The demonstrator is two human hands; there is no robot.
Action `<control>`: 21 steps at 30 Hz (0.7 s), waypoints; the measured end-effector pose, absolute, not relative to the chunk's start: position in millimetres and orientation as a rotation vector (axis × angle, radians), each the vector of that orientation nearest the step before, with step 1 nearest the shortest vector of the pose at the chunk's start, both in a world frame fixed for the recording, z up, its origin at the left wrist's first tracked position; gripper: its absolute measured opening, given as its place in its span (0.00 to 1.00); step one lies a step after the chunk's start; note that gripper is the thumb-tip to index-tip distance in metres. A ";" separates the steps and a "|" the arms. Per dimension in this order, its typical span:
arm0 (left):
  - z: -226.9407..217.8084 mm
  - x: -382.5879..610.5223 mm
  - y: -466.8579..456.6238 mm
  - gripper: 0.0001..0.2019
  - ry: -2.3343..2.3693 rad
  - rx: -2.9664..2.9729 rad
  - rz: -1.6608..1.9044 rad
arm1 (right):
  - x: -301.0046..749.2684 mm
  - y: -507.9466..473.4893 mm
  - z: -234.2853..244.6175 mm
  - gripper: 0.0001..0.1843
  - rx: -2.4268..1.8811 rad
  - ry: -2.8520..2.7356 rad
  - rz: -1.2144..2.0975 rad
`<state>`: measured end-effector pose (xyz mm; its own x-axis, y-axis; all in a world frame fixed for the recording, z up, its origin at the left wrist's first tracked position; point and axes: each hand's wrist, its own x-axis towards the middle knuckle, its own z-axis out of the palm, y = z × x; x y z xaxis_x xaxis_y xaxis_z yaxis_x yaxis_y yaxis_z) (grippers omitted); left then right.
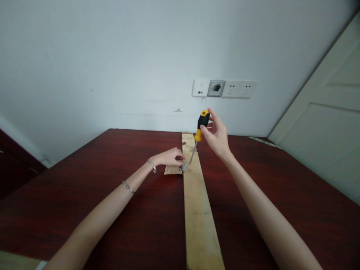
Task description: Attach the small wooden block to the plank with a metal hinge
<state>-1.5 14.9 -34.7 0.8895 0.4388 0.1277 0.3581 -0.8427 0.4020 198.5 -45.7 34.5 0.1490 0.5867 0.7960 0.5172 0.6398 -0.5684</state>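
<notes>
A long pale wooden plank [198, 202] lies lengthwise on a dark red wooden table [112, 210]. A small wooden piece [172, 170] sits against the plank's left edge, with a small metal bracket [183, 166] where they meet. My left hand [169, 157] rests on the small piece, fingers curled and pinching at the bracket. My right hand [216, 137] grips the black and yellow handle of a screwdriver [200, 129], held tilted. Its metal tip points down at the plank just right of the bracket.
A white wall stands behind the table with a row of power sockets [224, 89]. A pale door [326, 123] is at the right. The table's left edge drops off near a dark piece of furniture [14, 165].
</notes>
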 end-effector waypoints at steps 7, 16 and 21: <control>-42.9 8.7 6.4 0.06 0.645 2.698 0.380 | 216.3 -22.9 5.2 0.33 -1.367 -1.507 0.146; -51.6 12.1 6.8 0.05 0.766 2.668 0.414 | 207.2 -13.3 -28.3 0.28 -1.551 -1.699 0.243; -49.7 12.9 4.3 0.05 0.790 2.773 0.390 | 203.7 -9.7 -37.2 0.31 -1.591 -1.725 0.279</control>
